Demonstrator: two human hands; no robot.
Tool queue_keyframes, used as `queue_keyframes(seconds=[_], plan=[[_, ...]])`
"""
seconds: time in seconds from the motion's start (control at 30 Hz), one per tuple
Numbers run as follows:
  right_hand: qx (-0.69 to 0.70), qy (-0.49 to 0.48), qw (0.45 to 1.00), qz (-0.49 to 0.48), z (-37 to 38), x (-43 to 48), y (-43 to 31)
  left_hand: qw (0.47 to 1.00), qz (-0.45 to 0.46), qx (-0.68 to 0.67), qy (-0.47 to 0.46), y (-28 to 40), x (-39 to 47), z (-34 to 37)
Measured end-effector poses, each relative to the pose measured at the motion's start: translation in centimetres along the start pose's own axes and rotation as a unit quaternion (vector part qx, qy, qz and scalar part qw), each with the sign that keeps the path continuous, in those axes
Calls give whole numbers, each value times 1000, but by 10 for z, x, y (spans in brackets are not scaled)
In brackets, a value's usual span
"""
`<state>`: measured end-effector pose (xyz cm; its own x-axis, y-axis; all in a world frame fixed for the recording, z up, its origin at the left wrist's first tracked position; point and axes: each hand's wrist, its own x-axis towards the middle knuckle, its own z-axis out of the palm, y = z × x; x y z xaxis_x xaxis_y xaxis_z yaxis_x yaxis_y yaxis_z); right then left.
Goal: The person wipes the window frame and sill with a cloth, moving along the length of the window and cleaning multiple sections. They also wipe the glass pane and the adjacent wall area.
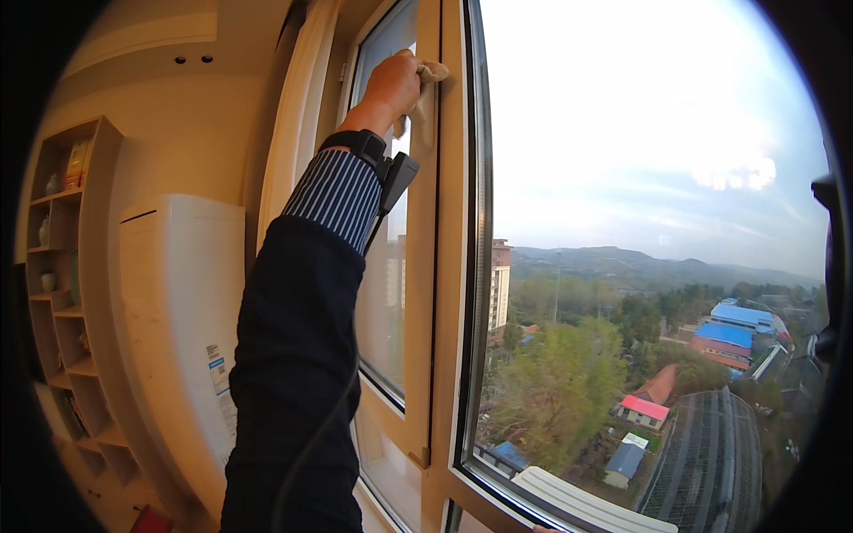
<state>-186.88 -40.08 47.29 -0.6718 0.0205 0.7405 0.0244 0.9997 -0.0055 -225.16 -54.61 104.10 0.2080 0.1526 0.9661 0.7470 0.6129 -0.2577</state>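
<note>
My left hand (392,83) is raised high against the window's side sash, closed around a beige cloth (433,71). One end of the cloth sticks out past my fingers onto the sash frame (421,266), and part hangs below the hand. A black strap with a small device (398,181) sits on that wrist, and a cable runs from it down the dark sleeve (293,346). At the bottom edge only a sliver of skin, seemingly my right hand (546,529), shows by the lower window frame; the rest is out of view.
Right of the frame post (453,233) is a large glass pane (633,133), with trees and buildings far below outside. A pale curtain (300,113) hangs left of the window. Beyond my arm stand a white floor-standing appliance (186,280) and a shelf unit (93,266).
</note>
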Motion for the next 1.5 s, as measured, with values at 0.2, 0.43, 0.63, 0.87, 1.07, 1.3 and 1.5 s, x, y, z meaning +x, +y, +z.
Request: queue_keyframes(seconds=[0.2,0.43,0.63,0.87,1.07,1.3,1.5], plan=[[8,-28,1000,6,-8,-9,10,993,-51,-51,98,24,-1,6],[-21,3,1000,-16,4,-8,9,996,-76,51,19,36,14,23],[5,-19,1000,23,4,-6,3,994,68,7,81,19,-4,12],[-2,-29,999,19,3,-10,5,989,129,34,67,24,-11,9],[-9,-11,1000,9,2,-6,4,994,18,99,39,21,12,14],[-14,37,999,7,-1,0,0,989,-88,89,-78,10,23,10],[-7,58,998,-6,-1,3,1,998,54,-6,31,17,1,8]])
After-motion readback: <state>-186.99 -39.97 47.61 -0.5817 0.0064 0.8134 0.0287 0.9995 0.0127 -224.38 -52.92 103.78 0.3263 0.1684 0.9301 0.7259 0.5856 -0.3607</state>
